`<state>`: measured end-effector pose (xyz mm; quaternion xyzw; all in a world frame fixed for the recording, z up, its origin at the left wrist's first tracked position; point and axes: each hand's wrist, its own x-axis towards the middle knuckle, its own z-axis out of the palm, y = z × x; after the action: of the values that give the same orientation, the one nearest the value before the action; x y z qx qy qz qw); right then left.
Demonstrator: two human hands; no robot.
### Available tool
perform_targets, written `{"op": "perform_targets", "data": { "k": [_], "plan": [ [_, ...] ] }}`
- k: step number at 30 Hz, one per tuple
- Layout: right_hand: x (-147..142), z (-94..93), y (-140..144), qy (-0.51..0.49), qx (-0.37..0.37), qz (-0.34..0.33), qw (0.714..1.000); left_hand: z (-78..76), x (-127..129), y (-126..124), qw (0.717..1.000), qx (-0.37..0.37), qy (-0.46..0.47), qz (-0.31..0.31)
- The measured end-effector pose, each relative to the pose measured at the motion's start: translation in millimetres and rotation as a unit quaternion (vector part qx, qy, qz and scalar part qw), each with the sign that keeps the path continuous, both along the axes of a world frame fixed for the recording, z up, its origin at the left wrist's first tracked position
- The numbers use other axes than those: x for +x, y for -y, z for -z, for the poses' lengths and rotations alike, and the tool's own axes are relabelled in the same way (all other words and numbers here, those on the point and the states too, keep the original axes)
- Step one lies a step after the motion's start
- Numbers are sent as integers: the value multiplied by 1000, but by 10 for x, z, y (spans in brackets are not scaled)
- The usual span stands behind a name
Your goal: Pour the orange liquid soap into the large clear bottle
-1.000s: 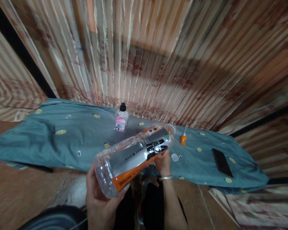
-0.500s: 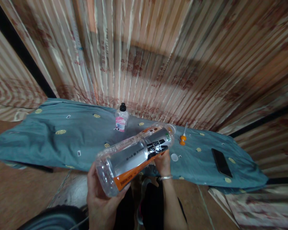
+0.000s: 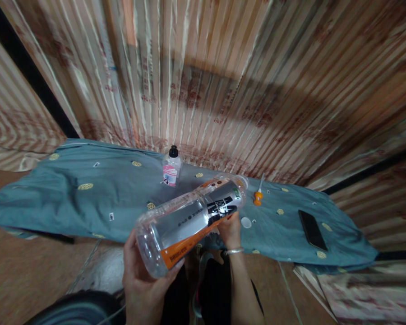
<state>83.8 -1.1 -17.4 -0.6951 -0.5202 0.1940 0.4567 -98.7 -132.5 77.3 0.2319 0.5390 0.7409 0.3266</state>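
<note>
A large clear plastic bottle [image 3: 186,221] with a silver, black and orange label lies tilted in both my hands, its base toward me and its neck pointing away to the right. My left hand [image 3: 145,280] cups the base from below. My right hand [image 3: 229,229] grips the underside near the neck; a bracelet is on that wrist. The bottle's mouth looks uncapped, and a small white cap [image 3: 246,222] lies on the blue-grey cloth [image 3: 71,198] just right of my right hand.
On the cloth stand a small bottle [image 3: 171,170] with a black cap and pink label, a small orange-tipped tool [image 3: 257,195], and a black phone [image 3: 312,230] at the right. A striped curtain [image 3: 203,81] hangs behind. Brown floor lies around the cloth.
The bottle and both hands have barely shifted; the bottle rose very slightly. Nothing else moved.
</note>
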Motion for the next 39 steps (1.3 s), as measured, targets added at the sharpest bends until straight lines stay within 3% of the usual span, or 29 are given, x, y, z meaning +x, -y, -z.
{"op": "perform_targets", "data": {
  "k": [39],
  "plan": [
    [16,45,-13,19,14,-8,1000,-9,23,-20,999,26,12,-17]
  ]
}}
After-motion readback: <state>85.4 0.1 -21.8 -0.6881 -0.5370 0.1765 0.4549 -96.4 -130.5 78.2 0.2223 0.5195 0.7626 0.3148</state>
